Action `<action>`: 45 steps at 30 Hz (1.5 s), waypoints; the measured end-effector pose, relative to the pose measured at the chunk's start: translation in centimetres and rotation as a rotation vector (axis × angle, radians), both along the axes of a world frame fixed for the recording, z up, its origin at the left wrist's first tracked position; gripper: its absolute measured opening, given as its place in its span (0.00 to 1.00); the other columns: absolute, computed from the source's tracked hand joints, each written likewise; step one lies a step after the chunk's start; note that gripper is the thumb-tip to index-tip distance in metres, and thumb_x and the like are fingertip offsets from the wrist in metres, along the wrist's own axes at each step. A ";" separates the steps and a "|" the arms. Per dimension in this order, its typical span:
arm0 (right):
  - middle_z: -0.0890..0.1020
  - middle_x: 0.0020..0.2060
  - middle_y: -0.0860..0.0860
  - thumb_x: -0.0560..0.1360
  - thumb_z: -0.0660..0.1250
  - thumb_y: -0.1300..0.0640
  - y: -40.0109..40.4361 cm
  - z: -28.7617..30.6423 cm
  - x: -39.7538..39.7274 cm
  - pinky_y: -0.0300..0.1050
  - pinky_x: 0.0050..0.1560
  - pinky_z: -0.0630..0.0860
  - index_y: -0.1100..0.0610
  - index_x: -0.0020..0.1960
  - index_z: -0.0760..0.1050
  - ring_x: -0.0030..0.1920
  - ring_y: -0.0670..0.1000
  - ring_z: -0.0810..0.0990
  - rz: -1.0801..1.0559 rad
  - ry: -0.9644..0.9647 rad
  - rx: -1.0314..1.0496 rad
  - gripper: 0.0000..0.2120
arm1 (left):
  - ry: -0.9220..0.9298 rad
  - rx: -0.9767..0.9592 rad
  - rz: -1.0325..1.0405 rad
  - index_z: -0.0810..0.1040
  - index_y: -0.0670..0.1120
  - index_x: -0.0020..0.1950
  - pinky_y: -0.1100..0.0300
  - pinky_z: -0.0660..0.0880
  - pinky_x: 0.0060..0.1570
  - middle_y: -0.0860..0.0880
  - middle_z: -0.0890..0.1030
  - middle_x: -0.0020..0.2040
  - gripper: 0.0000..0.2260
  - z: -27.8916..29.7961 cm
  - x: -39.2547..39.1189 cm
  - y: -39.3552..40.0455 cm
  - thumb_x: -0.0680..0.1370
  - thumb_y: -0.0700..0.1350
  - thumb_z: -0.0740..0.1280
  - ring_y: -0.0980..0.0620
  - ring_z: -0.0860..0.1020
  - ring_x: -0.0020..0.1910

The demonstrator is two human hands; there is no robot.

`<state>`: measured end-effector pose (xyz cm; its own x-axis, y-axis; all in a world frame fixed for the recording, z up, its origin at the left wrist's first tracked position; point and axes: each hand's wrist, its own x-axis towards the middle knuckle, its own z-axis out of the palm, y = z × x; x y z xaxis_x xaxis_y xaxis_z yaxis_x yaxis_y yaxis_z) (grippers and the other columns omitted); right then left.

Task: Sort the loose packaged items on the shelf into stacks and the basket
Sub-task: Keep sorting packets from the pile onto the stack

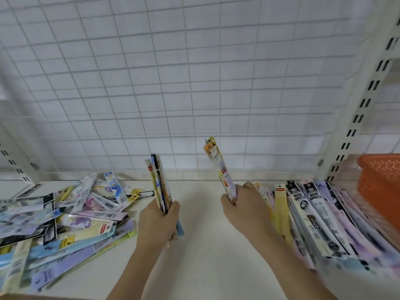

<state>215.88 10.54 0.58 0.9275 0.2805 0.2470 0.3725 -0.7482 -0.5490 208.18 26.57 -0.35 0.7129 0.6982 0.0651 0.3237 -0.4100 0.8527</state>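
Note:
My left hand point(159, 221) grips a bundle of long flat packets point(160, 182) that stands upright above the shelf. My right hand point(244, 204) grips a second, thinner bundle of packets point(219, 167), tilted up and slightly left. A loose jumbled pile of packets point(65, 221) lies on the left of the white shelf point(201, 245). On the right, sorted packets point(320, 224) lie side by side in rows. An orange basket point(381, 187) stands at the far right, partly cut off by the frame edge.
A white wire grid point(194, 83) forms the back wall. A slotted white upright post point(355, 118) rises at the right, just in front of the basket, and another stands at the far left. Bare shelf lies between the two hands.

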 end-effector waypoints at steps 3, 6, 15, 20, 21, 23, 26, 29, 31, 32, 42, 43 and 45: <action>0.69 0.27 0.49 0.74 0.61 0.52 -3.2 1.0 0.9 0.42 0.31 0.62 0.54 0.28 0.62 0.29 0.50 0.69 -0.019 0.102 -0.012 0.17 | 0.039 0.031 -0.066 0.70 0.40 0.39 0.70 0.66 0.17 0.50 0.74 0.28 0.08 0.6 0.4 -2.8 0.75 0.43 0.65 0.55 0.73 0.20; 0.71 0.27 0.50 0.73 0.63 0.52 -7.4 2.1 1.6 0.41 0.27 0.62 0.55 0.31 0.65 0.28 0.49 0.70 -0.060 0.139 -0.015 0.15 | 0.018 0.011 -0.145 0.67 0.44 0.50 0.71 0.67 0.17 0.48 0.74 0.33 0.07 1.0 1.2 -6.2 0.76 0.42 0.64 0.56 0.76 0.22; 0.77 0.53 0.54 0.69 0.69 0.51 -17.5 2.4 3.3 0.49 0.53 0.76 0.56 0.64 0.63 0.50 0.53 0.77 -0.118 0.436 -0.087 0.28 | 0.261 0.032 -0.401 0.70 0.45 0.46 0.63 0.67 0.29 0.49 0.75 0.38 0.07 0.9 4.5 -15.0 0.74 0.48 0.63 0.54 0.72 0.34; 0.67 0.70 0.57 0.71 0.69 0.43 -18.1 2.2 2.5 0.49 0.64 0.69 0.56 0.75 0.50 0.66 0.57 0.70 -0.104 0.341 -0.135 0.42 | 0.355 0.045 -0.429 0.70 0.45 0.41 0.64 0.66 0.28 0.50 0.74 0.36 0.07 0.5 5.3 -16.5 0.73 0.48 0.62 0.54 0.72 0.32; 0.64 0.72 0.56 0.72 0.68 0.41 -18.1 2.1 2.4 0.50 0.66 0.67 0.55 0.76 0.48 0.68 0.57 0.68 -0.101 0.315 -0.129 0.43 | 0.368 0.049 -0.419 0.68 0.46 0.39 0.64 0.65 0.28 0.50 0.72 0.35 0.07 0.4 5.4 -16.6 0.73 0.48 0.62 0.54 0.70 0.31; 0.61 0.73 0.57 0.73 0.65 0.39 -18.0 1.8 2.4 0.51 0.67 0.66 0.55 0.75 0.50 0.70 0.58 0.66 -0.105 0.279 -0.131 0.40 | 0.397 0.074 -0.405 0.66 0.47 0.37 0.65 0.63 0.27 0.51 0.70 0.33 0.09 0.3 5.4 -16.6 0.74 0.48 0.62 0.55 0.69 0.30; 0.66 0.68 0.58 0.75 0.59 0.38 -17.9 1.2 2.7 0.51 0.65 0.67 0.57 0.70 0.61 0.66 0.59 0.67 -0.139 0.179 -0.210 0.31 | 0.437 0.101 -0.394 0.65 0.47 0.33 0.66 0.62 0.26 0.51 0.69 0.31 0.11 0.3 5.5 -16.2 0.74 0.48 0.62 0.55 0.68 0.27; 0.69 0.64 0.58 0.77 0.57 0.42 -17.8 1.1 2.9 0.51 0.66 0.67 0.58 0.64 0.69 0.65 0.59 0.67 -0.153 0.092 -0.258 0.23 | 0.472 0.122 -0.386 0.64 0.47 0.31 0.65 0.62 0.25 0.51 0.68 0.30 0.13 0.4 5.9 -15.9 0.74 0.46 0.62 0.54 0.67 0.27; 0.71 0.62 0.56 0.78 0.57 0.45 -17.7 1.0 3.0 0.51 0.66 0.66 0.56 0.60 0.73 0.64 0.57 0.68 -0.118 0.020 -0.267 0.19 | 0.493 0.157 -0.383 0.67 0.46 0.35 0.64 0.65 0.26 0.50 0.70 0.32 0.11 0.6 6.5 -15.8 0.75 0.49 0.62 0.53 0.69 0.28; 0.73 0.60 0.55 0.78 0.57 0.46 -17.7 1.0 3.0 0.50 0.66 0.66 0.56 0.59 0.75 0.63 0.56 0.69 -0.104 -0.018 -0.266 0.17 | 0.505 0.184 -0.381 0.69 0.46 0.39 0.64 0.66 0.27 0.50 0.71 0.33 0.12 0.7 6.8 -15.9 0.75 0.53 0.62 0.53 0.70 0.29; 0.79 0.50 0.53 0.77 0.60 0.54 -16.1 1.3 2.1 0.48 0.61 0.68 0.57 0.54 0.78 0.55 0.55 0.75 -0.009 -0.191 -0.136 0.11 | 0.517 0.415 -0.323 0.76 0.41 0.53 0.50 0.77 0.51 0.44 0.77 0.49 0.29 -0.6 7.2 -16.3 0.76 0.65 0.51 0.43 0.79 0.48; 0.80 0.48 0.54 0.77 0.61 0.55 -15.8 1.3 2.1 0.49 0.60 0.70 0.58 0.52 0.79 0.53 0.56 0.76 -0.006 -0.201 -0.114 0.10 | 0.530 0.452 -0.321 0.77 0.41 0.52 0.50 0.77 0.51 0.45 0.77 0.48 0.27 -0.7 7.0 -15.9 0.77 0.63 0.52 0.43 0.78 0.49; 0.79 0.48 0.54 0.77 0.61 0.55 -15.0 1.4 2.1 0.49 0.58 0.71 0.57 0.52 0.79 0.53 0.56 0.76 0.004 -0.188 -0.109 0.10 | 0.542 0.479 -0.306 0.77 0.40 0.52 0.51 0.76 0.49 0.43 0.75 0.45 0.25 -0.6 6.4 -15.3 0.77 0.60 0.53 0.43 0.77 0.48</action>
<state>217.95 -4.46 1.93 0.8666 0.3188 0.3839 0.4642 -0.7973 -0.3857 214.54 11.31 -0.95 0.8874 0.4493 -0.1028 0.4575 -0.8312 0.3158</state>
